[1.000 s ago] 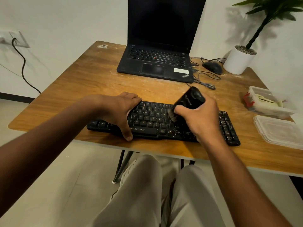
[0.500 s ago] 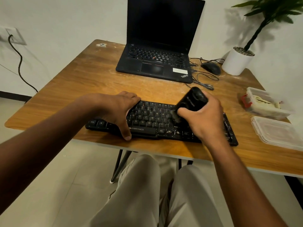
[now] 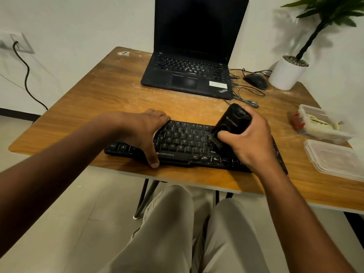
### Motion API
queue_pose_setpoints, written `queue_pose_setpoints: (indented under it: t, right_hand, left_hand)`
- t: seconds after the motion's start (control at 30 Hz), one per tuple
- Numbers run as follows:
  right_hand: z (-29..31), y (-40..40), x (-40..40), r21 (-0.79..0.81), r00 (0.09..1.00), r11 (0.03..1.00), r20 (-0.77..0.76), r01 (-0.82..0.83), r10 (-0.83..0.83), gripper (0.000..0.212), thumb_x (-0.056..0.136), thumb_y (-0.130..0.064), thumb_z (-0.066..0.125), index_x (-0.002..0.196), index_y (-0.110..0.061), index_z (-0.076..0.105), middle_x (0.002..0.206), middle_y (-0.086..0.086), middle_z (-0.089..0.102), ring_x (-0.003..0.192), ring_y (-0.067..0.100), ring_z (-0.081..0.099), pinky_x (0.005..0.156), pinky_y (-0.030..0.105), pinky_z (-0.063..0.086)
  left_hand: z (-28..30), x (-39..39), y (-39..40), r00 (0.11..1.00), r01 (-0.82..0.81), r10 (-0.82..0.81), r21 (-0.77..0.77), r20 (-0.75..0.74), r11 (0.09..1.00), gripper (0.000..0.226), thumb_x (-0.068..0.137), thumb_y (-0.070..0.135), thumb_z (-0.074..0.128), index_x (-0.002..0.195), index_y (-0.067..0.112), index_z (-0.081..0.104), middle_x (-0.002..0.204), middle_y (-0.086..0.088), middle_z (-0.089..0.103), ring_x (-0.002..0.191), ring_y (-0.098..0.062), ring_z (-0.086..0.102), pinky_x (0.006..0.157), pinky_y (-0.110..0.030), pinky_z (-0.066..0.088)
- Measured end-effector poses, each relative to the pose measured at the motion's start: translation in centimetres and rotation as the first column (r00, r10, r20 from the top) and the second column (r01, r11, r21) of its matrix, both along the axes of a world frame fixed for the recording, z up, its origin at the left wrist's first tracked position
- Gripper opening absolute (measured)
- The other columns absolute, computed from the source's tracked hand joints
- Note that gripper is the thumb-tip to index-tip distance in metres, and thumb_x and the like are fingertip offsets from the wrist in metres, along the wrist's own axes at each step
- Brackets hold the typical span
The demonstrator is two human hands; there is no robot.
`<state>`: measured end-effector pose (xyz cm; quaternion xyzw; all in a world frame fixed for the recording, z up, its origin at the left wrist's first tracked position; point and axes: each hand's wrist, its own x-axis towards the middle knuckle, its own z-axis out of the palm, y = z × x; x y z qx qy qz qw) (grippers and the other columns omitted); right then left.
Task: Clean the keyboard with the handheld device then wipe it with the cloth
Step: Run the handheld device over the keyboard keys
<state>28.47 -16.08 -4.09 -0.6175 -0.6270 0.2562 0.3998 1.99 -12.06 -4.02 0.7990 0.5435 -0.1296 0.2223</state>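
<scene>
A black keyboard (image 3: 183, 143) lies along the near edge of the wooden table (image 3: 110, 95). My left hand (image 3: 144, 131) grips its left part, fingers over the back edge and thumb on the front edge. My right hand (image 3: 249, 142) is closed around a black handheld device (image 3: 233, 120), tilted with its brush end down on the keys right of the middle. A pale cloth (image 3: 320, 123) lies in a clear plastic box (image 3: 323, 133) at the right of the table.
An open black laptop (image 3: 194, 75) stands at the back. A black mouse (image 3: 255, 80) with loose cables and a white plant pot (image 3: 286, 74) sit at the back right. A clear lid (image 3: 334, 159) rests near the right edge.
My right hand has slid the device a little to the right along the keys. My left hand stays on the keyboard. The view has shifted slightly.
</scene>
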Motion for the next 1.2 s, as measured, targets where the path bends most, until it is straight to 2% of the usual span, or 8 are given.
queue_pose_setpoints:
  t: [0.17, 0.37, 0.43, 0.5, 0.67, 0.93, 1.1, 1.2]
  right_hand:
    - [-0.9, -0.5, -2.5, -0.099, 0.979, 0.977, -0.090, -0.191, 0.183, 0.048, 0.068, -0.002, 0.085, 0.102, -0.026, 0.063, 0.095, 0.000, 0.072, 0.084, 0.019, 0.071, 0.068, 0.043, 0.063]
    - [0.5, 0.3, 2.0, -0.113, 0.991, 0.993, 0.128, -0.036, 0.050, 0.045, 0.069, -0.009, 0.087, 0.098, -0.033, 0.063, 0.093, -0.011, 0.068, 0.086, 0.008, 0.065, 0.062, 0.023, 0.048]
    - [1.0, 0.2, 1.7, -0.068, 0.994, 0.997, 0.104, -0.036, 0.043, 0.046, 0.069, -0.008, 0.086, 0.091, -0.039, 0.060, 0.092, -0.014, 0.066, 0.086, 0.004, 0.063, 0.062, 0.022, 0.047]
    - [1.2, -0.1, 0.0, -0.073, 0.989, 0.986, 0.014, -0.147, 0.148, 0.055, 0.070, -0.006, 0.086, 0.099, -0.043, 0.057, 0.098, -0.014, 0.065, 0.090, 0.003, 0.063, 0.065, 0.019, 0.052]
    - [0.0, -0.4, -4.0, -0.090, 0.881, 0.877, -0.032, -0.473, 0.472, 0.050, 0.074, -0.007, 0.084, 0.107, -0.035, 0.061, 0.101, -0.011, 0.070, 0.095, 0.006, 0.067, 0.075, 0.027, 0.061]
    - [1.3, 0.2, 4.2, -0.240, 0.903, 0.891, 0.105, -0.385, 0.418, 0.057, 0.075, 0.000, 0.082, 0.110, -0.038, 0.058, 0.110, -0.007, 0.069, 0.102, 0.008, 0.069, 0.079, 0.030, 0.062]
    - [1.1, 0.2, 2.2, -0.151, 0.903, 0.890, -0.086, -0.430, 0.421, 0.057, 0.077, 0.006, 0.079, 0.117, -0.029, 0.057, 0.118, 0.002, 0.071, 0.110, 0.018, 0.070, 0.089, 0.038, 0.061]
    - [-0.5, -0.2, -0.9, -0.106, 0.869, 0.863, -0.080, -0.494, 0.488, 0.055, 0.077, -0.002, 0.081, 0.116, -0.032, 0.057, 0.117, 0.001, 0.070, 0.110, 0.021, 0.069, 0.089, 0.047, 0.061]
  left_hand:
    - [-0.1, -0.1, 0.0, 1.000, 0.006, -0.006, -0.003, -0.011, 1.000, 0.145, 0.054, 0.054, 0.095, 0.163, 0.026, 0.003, 0.165, 0.005, 0.014, 0.150, -0.017, 0.014, 0.125, -0.044, 0.021]
    - [0.2, 0.1, -0.2, 1.000, 0.011, -0.011, 0.010, -0.014, 1.000, 0.141, 0.058, 0.050, 0.094, 0.163, 0.023, 0.004, 0.165, 0.004, 0.014, 0.151, -0.017, 0.013, 0.125, -0.040, 0.019]
    - [0.3, 0.1, -0.4, 1.000, 0.009, -0.009, 0.009, -0.017, 1.000, 0.141, 0.059, 0.050, 0.094, 0.163, 0.023, 0.003, 0.166, 0.004, 0.012, 0.152, -0.017, 0.012, 0.124, -0.040, 0.019]
    - [0.4, 0.1, -0.4, 1.000, 0.005, -0.005, 0.007, -0.009, 1.000, 0.140, 0.059, 0.049, 0.095, 0.163, 0.024, 0.004, 0.165, 0.004, 0.013, 0.151, -0.017, 0.013, 0.124, -0.040, 0.019]
    - [0.3, 0.1, -0.2, 1.000, 0.006, -0.006, -0.002, -0.005, 1.000, 0.141, 0.056, 0.051, 0.095, 0.163, 0.026, 0.006, 0.163, 0.005, 0.017, 0.149, -0.017, 0.016, 0.124, -0.043, 0.023]
    - [0.4, 0.1, -0.3, 1.000, 0.000, 0.000, -0.006, -0.006, 1.000, 0.140, 0.059, 0.049, 0.094, 0.163, 0.025, 0.003, 0.166, 0.005, 0.011, 0.151, -0.018, 0.013, 0.124, -0.041, 0.020]
    - [0.4, 0.3, -0.3, 1.000, 0.004, -0.004, -0.005, -0.025, 1.000, 0.141, 0.059, 0.050, 0.094, 0.163, 0.024, 0.003, 0.166, 0.004, 0.011, 0.151, -0.019, 0.012, 0.123, -0.040, 0.019]
    - [0.4, 0.3, -0.3, 0.999, 0.003, -0.003, -0.001, -0.042, 1.000, 0.142, 0.059, 0.051, 0.094, 0.163, 0.023, 0.001, 0.167, 0.003, 0.009, 0.152, -0.019, 0.009, 0.124, -0.040, 0.017]
